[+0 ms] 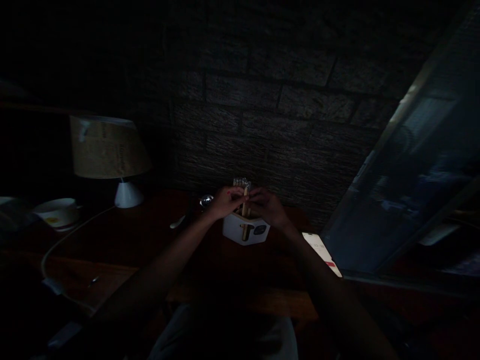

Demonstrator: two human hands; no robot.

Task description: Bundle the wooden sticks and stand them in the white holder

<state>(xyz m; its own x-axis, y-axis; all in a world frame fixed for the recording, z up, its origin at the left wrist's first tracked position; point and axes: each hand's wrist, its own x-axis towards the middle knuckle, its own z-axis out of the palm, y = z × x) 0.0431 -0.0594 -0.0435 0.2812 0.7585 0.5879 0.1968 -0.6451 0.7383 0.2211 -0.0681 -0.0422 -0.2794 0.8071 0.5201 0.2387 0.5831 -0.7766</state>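
A white holder (pixel 233 231) with a dark round-cornered opening in its front stands on the dark wooden table. Wrapped chopsticks (pixel 245 207) rise upright from it, their clear plastic ends catching some light. My left hand (pixel 225 201) reaches in from the left, its thumb and fingers pinched on the chopsticks just above the holder's rim. From the right, my right hand (pixel 269 206) meets them at about the same height, fingers bent against the chopsticks. Dim light blurs exactly how many sticks either hand grips.
To the left are a lamp (pixel 127 195) with a printed shade, a white cup (pixel 58 212) and a white cable (pixel 56 245). A spoon (pixel 177 222) and a shiny round object (pixel 206 201) lie near the holder. A lit phone (pixel 321 254) is at right, beside glass.
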